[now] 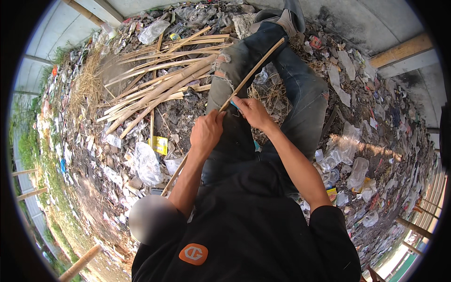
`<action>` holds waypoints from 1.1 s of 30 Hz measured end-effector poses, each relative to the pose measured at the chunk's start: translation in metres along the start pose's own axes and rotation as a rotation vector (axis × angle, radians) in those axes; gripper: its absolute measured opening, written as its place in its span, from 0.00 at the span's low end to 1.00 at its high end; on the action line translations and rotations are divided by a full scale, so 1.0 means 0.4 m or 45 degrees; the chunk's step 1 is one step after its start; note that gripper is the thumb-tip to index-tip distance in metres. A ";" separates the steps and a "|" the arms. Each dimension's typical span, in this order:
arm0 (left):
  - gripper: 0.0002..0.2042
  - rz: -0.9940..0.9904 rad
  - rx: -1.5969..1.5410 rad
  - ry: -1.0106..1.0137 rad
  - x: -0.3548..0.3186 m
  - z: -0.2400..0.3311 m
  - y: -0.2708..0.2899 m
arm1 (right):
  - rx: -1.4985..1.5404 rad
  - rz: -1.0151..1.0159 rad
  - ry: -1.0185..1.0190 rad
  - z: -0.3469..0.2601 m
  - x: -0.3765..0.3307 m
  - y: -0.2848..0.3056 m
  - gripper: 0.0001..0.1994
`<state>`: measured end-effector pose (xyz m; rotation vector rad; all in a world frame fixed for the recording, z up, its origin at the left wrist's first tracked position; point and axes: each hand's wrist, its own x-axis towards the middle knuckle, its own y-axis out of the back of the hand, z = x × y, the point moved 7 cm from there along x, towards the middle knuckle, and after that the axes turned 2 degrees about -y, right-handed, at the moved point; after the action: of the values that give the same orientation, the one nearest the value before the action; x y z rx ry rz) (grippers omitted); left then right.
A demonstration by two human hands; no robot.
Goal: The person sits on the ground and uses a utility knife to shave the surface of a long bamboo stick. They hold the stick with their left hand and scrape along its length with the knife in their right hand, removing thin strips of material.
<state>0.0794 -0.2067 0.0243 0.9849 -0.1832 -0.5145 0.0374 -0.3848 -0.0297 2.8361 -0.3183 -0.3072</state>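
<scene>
A long, thin bamboo strip (pixel 258 67) runs slantwise over my left leg, from past the knee back under my left forearm. My left hand (pixel 206 131) is closed around it near its middle, knuckles up. Just to the right, my right hand (pixel 253 113) is closed against the same strip. Between its thumb and fingers shows a small blue object (pixel 234 103); most of it is hidden, so its kind cannot be told. Ahead on the left lies a loose pile of split bamboo strips (pixel 159 96), some thick and some thin, beside my left knee.
Litter-covered ground (pixel 108 155) spreads all round my legs, with plastic bags (pixel 148 162) and a yellow packet (pixel 160 145). Dry straw (pixel 89 84) lies at the far left. A grey wall (pixel 390 19) with a bamboo pole (pixel 401 50) stands ahead.
</scene>
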 end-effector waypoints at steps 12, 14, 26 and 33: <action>0.19 -0.021 -0.013 -0.007 -0.006 0.006 0.001 | -0.062 -0.231 -0.066 0.004 0.006 -0.001 0.34; 0.19 -0.036 -0.015 0.007 -0.003 0.003 0.001 | 0.075 -0.287 -0.148 0.011 0.008 -0.009 0.34; 0.17 0.065 -0.007 0.000 -0.008 0.017 0.026 | 0.715 -0.281 -0.406 0.008 -0.009 -0.005 0.30; 0.16 0.131 0.159 -0.057 -0.028 0.041 0.051 | -0.135 0.034 0.085 -0.131 -0.009 0.048 0.24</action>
<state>0.0703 -0.2042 0.0513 1.0802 -0.3070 -0.4351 0.0428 -0.3891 0.0258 2.7286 -0.3160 -0.2165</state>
